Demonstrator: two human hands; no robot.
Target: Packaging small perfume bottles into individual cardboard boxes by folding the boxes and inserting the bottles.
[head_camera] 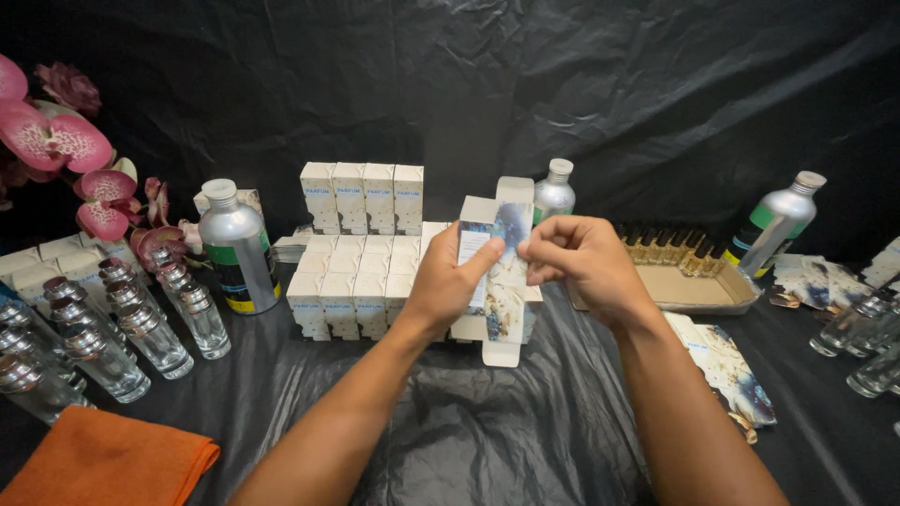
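Observation:
Both my hands hold one small white carton [506,290] with a blue and brown pattern, upright above the black table cover. My left hand [450,281] grips its left side, thumb across the front. My right hand [581,262] pinches its upper right edge. The carton's top and bottom flaps stand open. Right behind it, rows of closed white boxes [361,258] are stacked in tiers.
Clear glass bottles with silver caps [122,328] stand at the left, beside a silver canister [237,248]. Two more canisters [776,223] stand at the back. A cardboard tray of small vials [689,281], flat cartons [731,370], an orange cloth [103,464], pink flowers [66,141].

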